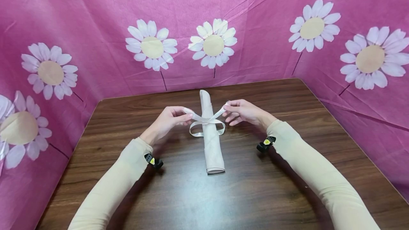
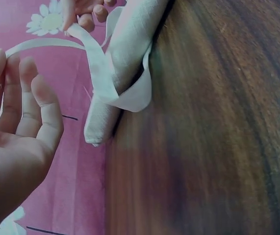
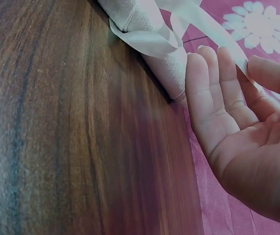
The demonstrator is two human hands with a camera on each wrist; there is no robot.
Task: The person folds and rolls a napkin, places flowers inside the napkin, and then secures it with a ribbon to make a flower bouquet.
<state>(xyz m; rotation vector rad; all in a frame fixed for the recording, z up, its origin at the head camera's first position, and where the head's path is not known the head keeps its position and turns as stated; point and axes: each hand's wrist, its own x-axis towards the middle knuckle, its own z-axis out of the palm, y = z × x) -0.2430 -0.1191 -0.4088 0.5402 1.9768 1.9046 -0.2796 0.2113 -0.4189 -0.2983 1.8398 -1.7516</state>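
A rolled-up off-white cloth (image 1: 213,152) lies lengthwise on the table in the head view. Around its middle goes a white ribbon (image 1: 195,134), whose two ends cross on top and whose loose loops stand out on both sides. My left hand (image 1: 170,118) pinches one ribbon end between thumb and forefinger, left of the roll. To the right, my right hand (image 1: 244,112) pinches the other end, its remaining fingers loosely bent. Both ends rise above the cloth. In the right wrist view the ribbon (image 3: 218,34) runs up to the thumb and forefinger.
The brown wood-grain table (image 1: 271,194) carries the roll. A pink cloth backdrop (image 1: 255,63) with white daisies hangs along its back and sides. Each sleeve cuff has a small black wrist device (image 1: 154,161) with a yellow mark.
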